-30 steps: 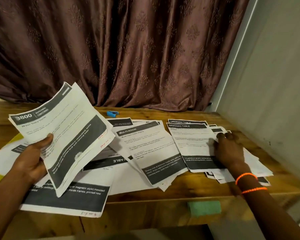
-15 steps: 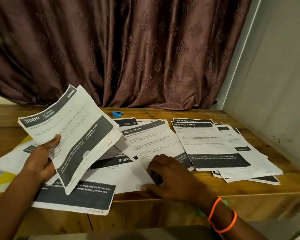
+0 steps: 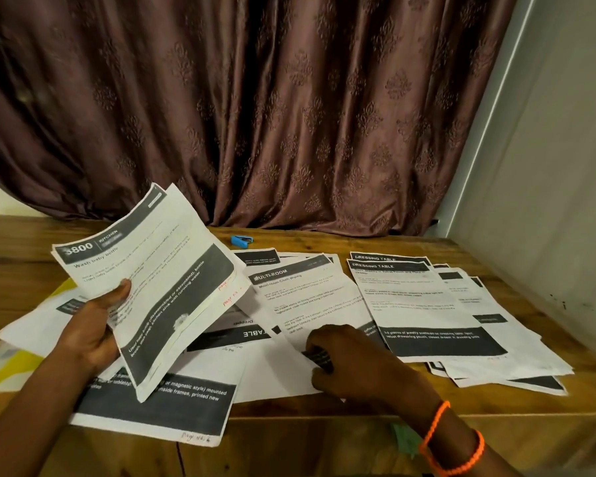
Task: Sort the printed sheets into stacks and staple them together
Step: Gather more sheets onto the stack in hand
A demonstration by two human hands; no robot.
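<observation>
My left hand (image 3: 93, 328) grips a small stack of printed sheets headed "KITCHEN" (image 3: 159, 280), held tilted above the table. My right hand (image 3: 355, 363) lies on the lower end of the "MULTI-ROOM" sheet (image 3: 303, 294) in the middle, fingers curled over its dark band and thumb at its edge, pinching it. To the right sits a fanned stack headed "DRESSING TABLE" (image 3: 424, 304). More loose sheets (image 3: 159, 411) lie overlapped under and in front of the held stack. A small blue stapler (image 3: 241, 241) rests behind the papers, out of reach of both hands.
The wooden table (image 3: 516, 401) ends close to me, with a sheet overhanging its front edge. A brown curtain (image 3: 255, 115) hangs behind and a grey wall (image 3: 547, 201) closes the right side. Something yellow (image 3: 11, 370) lies under the papers at left.
My right hand left the "DRESSING TABLE" stack and moved left onto the "MULTI-ROOM" sheet. My left hand kept hold of the "KITCHEN" stack, almost still.
</observation>
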